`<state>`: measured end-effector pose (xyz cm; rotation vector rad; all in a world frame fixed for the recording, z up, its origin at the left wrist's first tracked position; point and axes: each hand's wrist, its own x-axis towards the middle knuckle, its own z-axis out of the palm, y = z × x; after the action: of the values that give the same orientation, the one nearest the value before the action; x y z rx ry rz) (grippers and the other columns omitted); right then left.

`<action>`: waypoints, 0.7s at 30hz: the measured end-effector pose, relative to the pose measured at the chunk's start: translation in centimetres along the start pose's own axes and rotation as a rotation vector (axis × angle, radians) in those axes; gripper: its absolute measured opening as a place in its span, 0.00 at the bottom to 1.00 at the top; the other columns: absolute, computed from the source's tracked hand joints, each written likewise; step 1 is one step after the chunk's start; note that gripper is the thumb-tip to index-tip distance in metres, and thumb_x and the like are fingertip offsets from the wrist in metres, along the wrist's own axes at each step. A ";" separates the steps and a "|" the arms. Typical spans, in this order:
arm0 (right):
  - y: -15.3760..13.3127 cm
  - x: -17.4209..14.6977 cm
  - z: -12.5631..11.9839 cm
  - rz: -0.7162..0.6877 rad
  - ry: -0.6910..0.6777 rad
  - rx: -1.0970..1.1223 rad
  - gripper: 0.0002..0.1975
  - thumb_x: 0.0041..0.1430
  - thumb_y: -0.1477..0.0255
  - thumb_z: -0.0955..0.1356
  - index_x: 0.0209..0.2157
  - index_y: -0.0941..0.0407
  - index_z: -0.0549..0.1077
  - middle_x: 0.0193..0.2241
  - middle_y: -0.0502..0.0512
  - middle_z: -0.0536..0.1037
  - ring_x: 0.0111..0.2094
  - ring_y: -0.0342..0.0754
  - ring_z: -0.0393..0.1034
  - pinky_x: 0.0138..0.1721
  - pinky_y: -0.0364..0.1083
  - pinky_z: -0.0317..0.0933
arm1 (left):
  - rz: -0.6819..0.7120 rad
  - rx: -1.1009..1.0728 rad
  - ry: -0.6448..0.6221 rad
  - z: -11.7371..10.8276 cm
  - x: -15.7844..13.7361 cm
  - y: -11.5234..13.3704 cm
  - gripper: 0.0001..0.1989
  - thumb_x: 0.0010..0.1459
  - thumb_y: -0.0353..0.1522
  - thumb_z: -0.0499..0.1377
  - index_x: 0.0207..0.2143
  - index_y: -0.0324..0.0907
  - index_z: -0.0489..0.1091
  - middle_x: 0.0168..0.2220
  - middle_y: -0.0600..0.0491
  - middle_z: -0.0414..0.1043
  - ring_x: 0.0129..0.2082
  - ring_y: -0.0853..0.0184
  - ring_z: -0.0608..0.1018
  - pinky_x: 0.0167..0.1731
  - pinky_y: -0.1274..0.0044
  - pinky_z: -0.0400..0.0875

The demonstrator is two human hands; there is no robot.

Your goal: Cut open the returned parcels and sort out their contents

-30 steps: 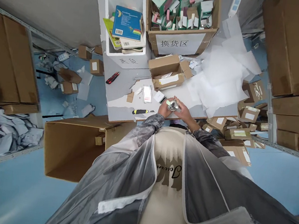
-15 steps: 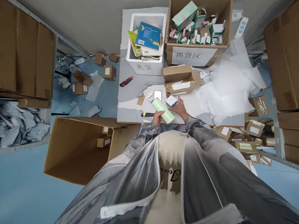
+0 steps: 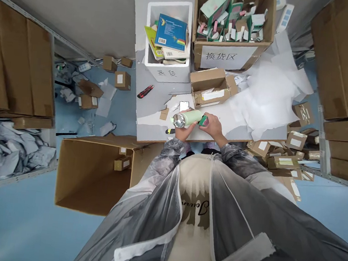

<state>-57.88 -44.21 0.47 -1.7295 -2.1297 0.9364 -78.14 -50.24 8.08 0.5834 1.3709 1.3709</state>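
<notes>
A pale green tumbler lies across my left hand, whose fingers close around it from below. Its shiny silver end points left and toward me. At the tumbler's right end, my right hand grips a small green box with a dark pinkish face. The box is very near or touching the tumbler; I cannot tell which. Just behind the tumbler is a phone with a white screen. A yellow-and-black cutter lies left of my left hand.
An opened carton stands behind my hands. Farther back are a white foam bin of books and a large carton of green boxes. White foam sheets spread right. A red-black knife lies left; a big open carton stands below.
The tumbler has turned, so its silver end now faces left and toward me. My right hand has closed on the small box, which now shows green and pinkish sides beside the tumbler.
</notes>
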 end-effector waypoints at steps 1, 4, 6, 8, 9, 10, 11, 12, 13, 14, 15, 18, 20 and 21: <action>0.0 -0.7 -0.3 0.006 0.013 0.015 0.42 0.59 0.66 0.83 0.73 0.55 0.79 0.69 0.72 0.85 0.71 0.76 0.75 0.75 0.67 0.74 | 0.013 -0.009 0.021 -0.1 0.3 0.5 0.53 0.53 0.38 0.92 0.76 0.46 0.76 0.64 0.38 0.88 0.81 0.45 0.80 0.74 0.57 0.87; 0.1 -2.1 -1.3 0.008 0.038 0.062 0.43 0.58 0.67 0.83 0.75 0.54 0.79 0.69 0.69 0.85 0.71 0.76 0.77 0.77 0.69 0.73 | 0.056 -0.034 0.038 -0.5 1.0 1.5 0.52 0.55 0.42 0.92 0.77 0.46 0.76 0.64 0.39 0.89 0.83 0.45 0.79 0.77 0.59 0.84; 0.1 -2.7 -1.9 -0.004 0.055 0.083 0.44 0.58 0.67 0.83 0.76 0.53 0.79 0.68 0.68 0.86 0.71 0.75 0.78 0.76 0.69 0.74 | 0.076 -0.038 -0.003 -0.8 1.3 2.0 0.51 0.55 0.42 0.91 0.76 0.48 0.76 0.65 0.42 0.89 0.83 0.45 0.79 0.79 0.59 0.82; 0.0 -3.0 -2.7 -0.031 0.067 0.095 0.45 0.58 0.66 0.83 0.77 0.52 0.79 0.67 0.67 0.87 0.69 0.75 0.79 0.75 0.68 0.75 | 0.093 -0.017 -0.070 -1.2 1.4 2.4 0.50 0.54 0.41 0.91 0.75 0.49 0.78 0.64 0.42 0.89 0.81 0.44 0.80 0.80 0.57 0.81; 0.0 -3.1 -3.2 -0.051 0.064 0.092 0.45 0.58 0.66 0.83 0.77 0.52 0.79 0.65 0.66 0.87 0.69 0.74 0.79 0.74 0.68 0.76 | 0.107 0.009 -0.112 -1.4 1.5 2.6 0.49 0.53 0.40 0.92 0.73 0.49 0.79 0.64 0.42 0.89 0.80 0.43 0.81 0.80 0.56 0.80; -0.1 -3.2 -3.6 -0.075 0.052 0.081 0.45 0.58 0.65 0.84 0.77 0.52 0.80 0.64 0.66 0.88 0.67 0.74 0.80 0.73 0.67 0.76 | 0.127 0.042 -0.162 -1.6 1.7 2.9 0.49 0.52 0.39 0.92 0.72 0.49 0.80 0.64 0.42 0.89 0.80 0.43 0.82 0.81 0.54 0.79; -0.2 -3.3 -4.1 -0.097 0.035 0.062 0.45 0.57 0.65 0.84 0.76 0.51 0.81 0.63 0.66 0.88 0.66 0.74 0.80 0.72 0.66 0.77 | 0.148 0.078 -0.217 -1.8 1.8 3.2 0.49 0.50 0.39 0.92 0.71 0.49 0.81 0.63 0.42 0.88 0.79 0.42 0.82 0.81 0.54 0.79; -0.4 -3.4 -4.6 -0.112 0.019 0.040 0.45 0.56 0.65 0.85 0.75 0.51 0.82 0.62 0.66 0.88 0.65 0.74 0.81 0.72 0.65 0.77 | 0.168 0.106 -0.270 -1.9 2.1 3.6 0.48 0.49 0.39 0.93 0.70 0.49 0.81 0.63 0.41 0.88 0.78 0.43 0.83 0.82 0.54 0.78; -0.5 -3.5 -5.0 -0.121 0.006 0.021 0.44 0.55 0.65 0.85 0.74 0.51 0.83 0.61 0.65 0.88 0.65 0.73 0.81 0.71 0.65 0.77 | 0.182 0.122 -0.315 -2.1 2.3 4.0 0.47 0.48 0.39 0.93 0.69 0.49 0.82 0.63 0.41 0.88 0.78 0.43 0.83 0.82 0.54 0.78; -0.7 -3.5 -5.3 -0.122 0.001 0.010 0.44 0.54 0.65 0.86 0.73 0.51 0.84 0.61 0.65 0.88 0.65 0.73 0.81 0.71 0.64 0.77 | 0.194 0.128 -0.350 -2.2 2.6 4.5 0.46 0.49 0.40 0.92 0.68 0.50 0.82 0.63 0.41 0.88 0.77 0.44 0.84 0.81 0.55 0.78; -0.9 -3.6 -5.6 -0.117 0.004 0.011 0.44 0.53 0.65 0.86 0.72 0.51 0.84 0.61 0.65 0.88 0.65 0.73 0.81 0.70 0.64 0.77 | 0.203 0.133 -0.381 -2.3 2.9 5.0 0.45 0.50 0.42 0.92 0.68 0.50 0.82 0.63 0.40 0.88 0.76 0.45 0.85 0.80 0.55 0.79; -1.7 -3.7 -6.0 -0.097 0.014 0.118 0.42 0.50 0.61 0.86 0.68 0.50 0.86 0.63 0.64 0.88 0.65 0.72 0.82 0.70 0.62 0.77 | 0.219 0.136 -0.448 -2.7 4.1 6.0 0.48 0.50 0.50 0.91 0.69 0.51 0.81 0.62 0.40 0.89 0.70 0.42 0.89 0.76 0.54 0.83; -2.2 -3.7 -6.0 -0.088 -0.009 0.274 0.41 0.48 0.57 0.86 0.65 0.50 0.86 0.61 0.60 0.89 0.62 0.69 0.83 0.68 0.61 0.78 | 0.186 0.085 -0.467 -2.7 4.8 6.1 0.53 0.46 0.52 0.92 0.71 0.51 0.80 0.60 0.40 0.90 0.67 0.40 0.90 0.74 0.51 0.85; -2.5 -3.7 -5.9 -0.084 -0.035 0.368 0.41 0.47 0.55 0.86 0.62 0.50 0.86 0.59 0.57 0.90 0.60 0.67 0.83 0.66 0.59 0.79 | 0.150 0.038 -0.453 -2.7 5.1 5.9 0.54 0.45 0.52 0.92 0.71 0.50 0.79 0.59 0.40 0.90 0.66 0.40 0.90 0.73 0.50 0.85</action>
<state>-55.55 -46.03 7.22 -1.4409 -1.8852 1.2495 -84.11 -45.44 11.27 0.9721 1.0021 1.2339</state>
